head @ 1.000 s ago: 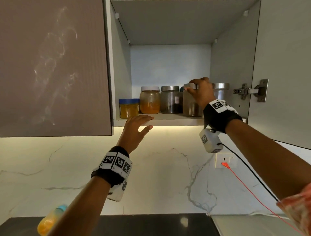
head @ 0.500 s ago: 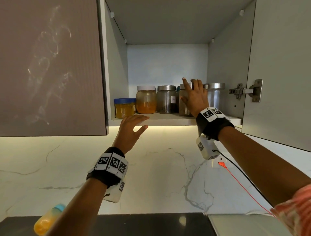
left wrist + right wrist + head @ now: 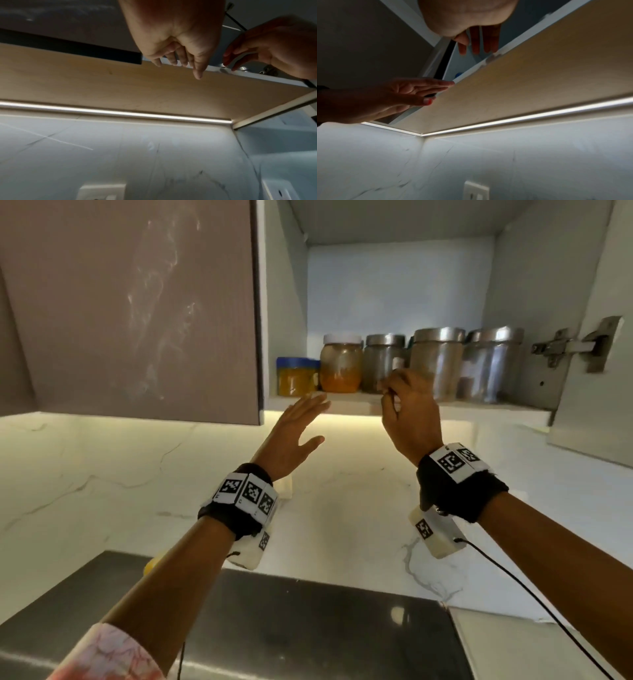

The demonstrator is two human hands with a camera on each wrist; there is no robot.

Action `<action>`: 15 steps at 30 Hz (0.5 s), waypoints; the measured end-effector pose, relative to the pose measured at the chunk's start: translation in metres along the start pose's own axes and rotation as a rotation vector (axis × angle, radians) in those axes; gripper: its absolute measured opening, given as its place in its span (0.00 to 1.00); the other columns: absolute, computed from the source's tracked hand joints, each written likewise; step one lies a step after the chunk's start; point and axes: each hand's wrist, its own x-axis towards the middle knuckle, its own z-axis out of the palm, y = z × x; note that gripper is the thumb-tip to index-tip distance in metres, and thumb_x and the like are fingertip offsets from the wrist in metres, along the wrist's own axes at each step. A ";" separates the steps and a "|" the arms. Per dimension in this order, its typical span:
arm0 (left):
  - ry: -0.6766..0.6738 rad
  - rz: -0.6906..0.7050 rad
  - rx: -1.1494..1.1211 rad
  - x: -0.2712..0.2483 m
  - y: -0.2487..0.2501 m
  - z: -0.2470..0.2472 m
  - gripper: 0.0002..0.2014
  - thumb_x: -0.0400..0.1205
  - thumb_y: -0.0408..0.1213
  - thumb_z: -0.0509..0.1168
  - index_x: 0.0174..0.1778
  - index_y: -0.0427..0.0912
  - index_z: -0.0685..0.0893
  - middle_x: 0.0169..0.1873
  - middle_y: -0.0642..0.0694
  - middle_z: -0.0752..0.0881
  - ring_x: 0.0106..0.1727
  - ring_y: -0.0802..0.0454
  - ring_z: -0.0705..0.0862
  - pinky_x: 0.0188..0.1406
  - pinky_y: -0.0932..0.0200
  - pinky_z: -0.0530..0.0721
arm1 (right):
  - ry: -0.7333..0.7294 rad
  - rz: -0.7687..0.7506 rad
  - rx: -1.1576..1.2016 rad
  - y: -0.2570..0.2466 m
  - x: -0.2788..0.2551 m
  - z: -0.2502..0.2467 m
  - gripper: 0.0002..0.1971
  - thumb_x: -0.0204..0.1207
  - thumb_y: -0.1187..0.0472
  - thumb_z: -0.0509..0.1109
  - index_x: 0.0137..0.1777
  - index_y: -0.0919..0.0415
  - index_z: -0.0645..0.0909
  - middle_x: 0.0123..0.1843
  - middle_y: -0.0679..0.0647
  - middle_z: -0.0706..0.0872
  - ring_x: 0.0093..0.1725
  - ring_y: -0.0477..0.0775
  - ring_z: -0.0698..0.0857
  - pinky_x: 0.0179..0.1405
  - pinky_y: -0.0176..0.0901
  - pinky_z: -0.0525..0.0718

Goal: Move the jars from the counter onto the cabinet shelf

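Several jars stand in a row on the cabinet shelf (image 3: 479, 409): a short blue-lidded jar (image 3: 296, 376), a white-lidded jar of orange stuff (image 3: 341, 363), and three steel-lidded glass jars (image 3: 382, 361) (image 3: 440, 361) (image 3: 493, 364). My right hand (image 3: 406, 409) hangs in front of the shelf edge, fingers loosely curled and holding nothing, clear of the jars. Just below the shelf's front edge my left hand (image 3: 298, 429) is raised, fingers straight, also empty. From the wrist views both hands (image 3: 180, 40) (image 3: 471, 27) show relaxed fingers under the shelf's underside.
A closed brown cabinet door (image 3: 130, 302) is at left; the open door with its hinge (image 3: 579, 344) is at right. A light strip (image 3: 120, 112) runs under the cabinet above a marble wall. A dark counter (image 3: 308, 628) lies below, with a yellow object (image 3: 149, 566) behind my left forearm.
My right hand has let go of the steel-lidded jar and drawn back down and left from the shelf. The left hand stayed raised below the shelf edge. The view shifted left.
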 end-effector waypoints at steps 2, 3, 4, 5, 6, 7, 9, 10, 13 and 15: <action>-0.004 -0.037 -0.013 -0.027 -0.005 0.000 0.24 0.80 0.35 0.62 0.74 0.44 0.67 0.77 0.49 0.64 0.79 0.56 0.56 0.79 0.60 0.51 | -0.011 -0.075 0.078 -0.017 -0.025 0.012 0.15 0.73 0.63 0.57 0.45 0.67 0.85 0.49 0.63 0.85 0.51 0.61 0.84 0.44 0.42 0.81; -0.007 -0.056 -0.008 -0.041 -0.009 0.001 0.23 0.80 0.34 0.62 0.72 0.43 0.69 0.76 0.50 0.66 0.78 0.58 0.57 0.78 0.66 0.50 | -0.041 -0.107 0.112 -0.024 -0.037 0.018 0.15 0.72 0.63 0.57 0.43 0.67 0.85 0.46 0.63 0.86 0.48 0.61 0.85 0.43 0.44 0.82; -0.021 -0.091 0.004 -0.061 -0.017 0.000 0.21 0.79 0.33 0.63 0.70 0.42 0.72 0.74 0.49 0.69 0.77 0.59 0.59 0.76 0.72 0.51 | -0.089 -0.132 0.147 -0.031 -0.052 0.030 0.15 0.72 0.63 0.57 0.42 0.67 0.85 0.43 0.62 0.86 0.46 0.62 0.85 0.42 0.45 0.83; -0.046 -0.129 0.007 -0.080 -0.026 0.001 0.20 0.78 0.32 0.64 0.67 0.40 0.75 0.72 0.47 0.72 0.75 0.59 0.61 0.75 0.75 0.53 | -0.143 -0.138 0.174 -0.034 -0.065 0.041 0.15 0.71 0.63 0.57 0.41 0.66 0.86 0.42 0.62 0.87 0.44 0.62 0.86 0.40 0.46 0.85; -0.080 -0.188 0.008 -0.102 -0.038 0.002 0.18 0.77 0.31 0.65 0.64 0.39 0.78 0.70 0.45 0.75 0.73 0.58 0.64 0.75 0.73 0.57 | -0.206 -0.130 0.205 -0.039 -0.079 0.054 0.15 0.71 0.63 0.57 0.40 0.66 0.85 0.40 0.61 0.87 0.43 0.62 0.86 0.38 0.46 0.86; -0.114 -0.264 0.016 -0.127 -0.052 0.003 0.16 0.77 0.31 0.66 0.61 0.38 0.80 0.68 0.43 0.77 0.72 0.57 0.66 0.75 0.66 0.62 | -0.266 -0.110 0.241 -0.043 -0.093 0.071 0.15 0.72 0.62 0.56 0.40 0.66 0.85 0.40 0.61 0.88 0.43 0.62 0.87 0.37 0.45 0.86; -0.176 -0.403 0.029 -0.178 -0.084 0.005 0.14 0.76 0.30 0.68 0.58 0.36 0.82 0.65 0.39 0.80 0.71 0.52 0.71 0.74 0.54 0.69 | -0.384 -0.055 0.277 -0.049 -0.120 0.106 0.14 0.74 0.62 0.58 0.41 0.67 0.86 0.42 0.62 0.89 0.43 0.62 0.88 0.38 0.41 0.83; -0.208 -0.471 0.029 -0.202 -0.097 0.006 0.14 0.75 0.30 0.68 0.57 0.35 0.83 0.65 0.38 0.81 0.72 0.49 0.73 0.73 0.52 0.71 | -0.436 -0.025 0.281 -0.052 -0.133 0.121 0.12 0.74 0.64 0.61 0.41 0.67 0.86 0.44 0.62 0.90 0.43 0.62 0.89 0.39 0.39 0.81; -0.341 -0.659 0.033 -0.275 -0.144 0.008 0.16 0.76 0.33 0.68 0.60 0.37 0.82 0.67 0.41 0.79 0.74 0.48 0.71 0.75 0.55 0.65 | -0.551 0.047 0.301 -0.064 -0.174 0.181 0.06 0.73 0.70 0.67 0.42 0.66 0.85 0.42 0.61 0.89 0.37 0.59 0.87 0.35 0.38 0.78; -0.437 -0.779 0.066 -0.322 -0.177 0.010 0.18 0.77 0.36 0.67 0.63 0.41 0.79 0.71 0.44 0.75 0.76 0.50 0.67 0.76 0.54 0.61 | -0.641 0.121 0.310 -0.075 -0.202 0.223 0.05 0.73 0.70 0.68 0.42 0.65 0.86 0.41 0.59 0.88 0.36 0.57 0.85 0.34 0.42 0.79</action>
